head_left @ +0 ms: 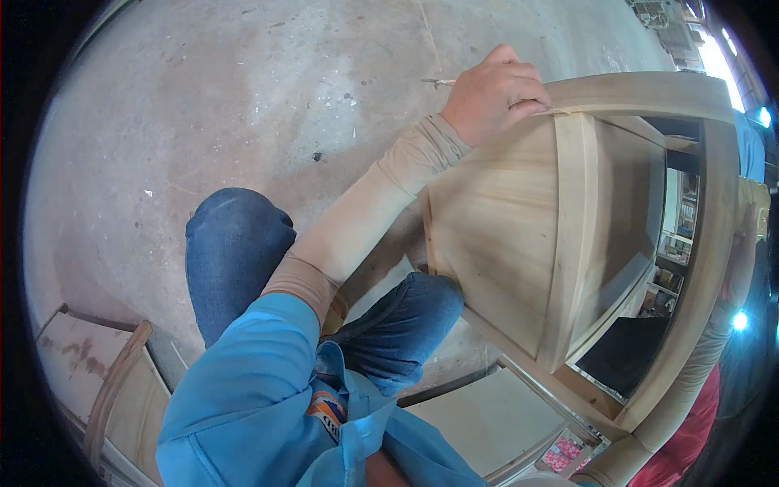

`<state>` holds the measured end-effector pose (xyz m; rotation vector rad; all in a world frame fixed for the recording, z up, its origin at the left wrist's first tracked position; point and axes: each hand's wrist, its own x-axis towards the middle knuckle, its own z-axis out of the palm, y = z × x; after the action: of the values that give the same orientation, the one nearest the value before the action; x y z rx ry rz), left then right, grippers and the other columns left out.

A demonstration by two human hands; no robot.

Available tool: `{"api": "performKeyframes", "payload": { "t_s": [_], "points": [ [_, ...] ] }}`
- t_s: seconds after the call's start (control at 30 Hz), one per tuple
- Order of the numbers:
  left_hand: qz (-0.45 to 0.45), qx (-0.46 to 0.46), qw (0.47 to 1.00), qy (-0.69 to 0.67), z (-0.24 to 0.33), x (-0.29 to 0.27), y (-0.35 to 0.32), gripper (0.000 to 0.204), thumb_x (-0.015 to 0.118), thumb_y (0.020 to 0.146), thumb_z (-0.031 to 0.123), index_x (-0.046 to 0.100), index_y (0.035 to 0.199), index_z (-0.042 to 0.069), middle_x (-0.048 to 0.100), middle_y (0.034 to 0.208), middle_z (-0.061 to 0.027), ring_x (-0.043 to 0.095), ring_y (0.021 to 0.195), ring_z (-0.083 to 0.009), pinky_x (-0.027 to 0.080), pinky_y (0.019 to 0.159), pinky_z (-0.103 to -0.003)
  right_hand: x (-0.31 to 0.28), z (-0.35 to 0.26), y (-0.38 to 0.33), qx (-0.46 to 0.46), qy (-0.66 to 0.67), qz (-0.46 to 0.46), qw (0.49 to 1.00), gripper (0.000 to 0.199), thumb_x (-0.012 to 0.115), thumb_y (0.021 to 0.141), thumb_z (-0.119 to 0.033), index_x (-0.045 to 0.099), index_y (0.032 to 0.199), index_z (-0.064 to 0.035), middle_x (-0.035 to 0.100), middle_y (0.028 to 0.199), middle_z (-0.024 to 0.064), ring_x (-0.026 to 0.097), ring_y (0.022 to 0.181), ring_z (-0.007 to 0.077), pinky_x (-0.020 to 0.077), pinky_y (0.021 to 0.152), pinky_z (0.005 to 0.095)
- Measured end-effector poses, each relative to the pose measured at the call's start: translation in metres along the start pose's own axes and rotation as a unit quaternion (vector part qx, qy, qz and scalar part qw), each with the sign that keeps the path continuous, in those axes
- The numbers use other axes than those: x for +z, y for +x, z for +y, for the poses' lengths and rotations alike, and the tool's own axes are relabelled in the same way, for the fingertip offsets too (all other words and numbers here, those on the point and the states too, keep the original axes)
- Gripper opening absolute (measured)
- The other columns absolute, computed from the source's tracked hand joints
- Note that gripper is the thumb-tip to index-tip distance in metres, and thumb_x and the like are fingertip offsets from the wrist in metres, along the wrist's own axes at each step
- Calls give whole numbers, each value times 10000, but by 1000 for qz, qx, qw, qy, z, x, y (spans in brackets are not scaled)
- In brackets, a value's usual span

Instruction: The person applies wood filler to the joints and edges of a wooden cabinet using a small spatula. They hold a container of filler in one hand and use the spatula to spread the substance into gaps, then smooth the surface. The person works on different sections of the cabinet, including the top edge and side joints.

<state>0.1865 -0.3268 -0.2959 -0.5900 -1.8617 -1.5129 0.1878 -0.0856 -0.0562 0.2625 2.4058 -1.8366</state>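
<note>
An unpainted wooden furniture frame with pale panels and an open right side stands tilted before me. At its far left corner, my left hand is closed, with the fingertips pressed to the edge of the curved top rail. A thin metal tool pokes out from this hand on the left; its other end is hidden. Along the right outer side reaches my other arm in a beige sleeve. My right hand shows dimly near the rim, seemingly closed by a yellowish block-like thing; its grip is unclear.
My bent knees are left of the frame, one close against it. A pale board with a curved wooden rail lies at lower left. Another pale panel is below the frame. Speckled concrete floor stretches beyond.
</note>
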Motion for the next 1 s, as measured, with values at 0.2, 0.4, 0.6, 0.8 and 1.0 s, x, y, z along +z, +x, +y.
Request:
{"api": "performKeyframes", "payload": {
  "t_s": [0.2, 0.4, 0.6, 0.8, 1.0],
  "points": [
    [-23, -9, 1000, 10, -7, 0, -4, 98, 714, 743, 168, 701, 840, 171, 634, 828, 57, 502, 843, -198, 473, 726, -300, -4, 6, -1, 11, 18, -3, 1000, 464, 507, 961, -350, 477, 1311, -47, 558, 1266, 113, 556, 1132, 218, 457, 959, 363],
    [-68, 6, 996, 53, -13, -7, -6, 73, 702, 757, 177, 688, 828, 174, 631, 831, 67, 509, 843, -193, 480, 714, -307, -7, 10, -2, 18, 38, -11, 999, 460, 510, 960, -349, 482, 1306, -47, 564, 1258, 112, 561, 1125, 218, 462, 953, 364],
    [-46, -11, 999, 7, -14, -12, -9, 58, 694, 767, 155, 687, 825, 157, 638, 828, 46, 514, 834, -199, 468, 726, -301, -13, 17, -5, 28, 56, -15, 998, 456, 513, 959, -348, 487, 1302, -48, 570, 1251, 110, 567, 1117, 217, 466, 946, 365],
    [-21, -51, 997, -53, -12, -5, -10, 59, 691, 786, 136, 702, 841, 116, 646, 826, 11, 507, 787, -181, 458, 728, -278, -27, 4, -19, 23, 59, 7, 998, 452, 515, 958, -347, 492, 1297, -48, 577, 1243, 109, 572, 1110, 217, 471, 940, 366],
    [37, -168, 971, -167, -6, -15, -1, 75, 689, 802, 138, 718, 863, 107, 617, 764, 9, 482, 764, -139, 442, 620, -265, -41, -46, -55, -21, 40, 62, 997, 449, 518, 957, -346, 497, 1292, -49, 583, 1236, 108, 578, 1102, 217, 475, 933, 367]
  ]
}}
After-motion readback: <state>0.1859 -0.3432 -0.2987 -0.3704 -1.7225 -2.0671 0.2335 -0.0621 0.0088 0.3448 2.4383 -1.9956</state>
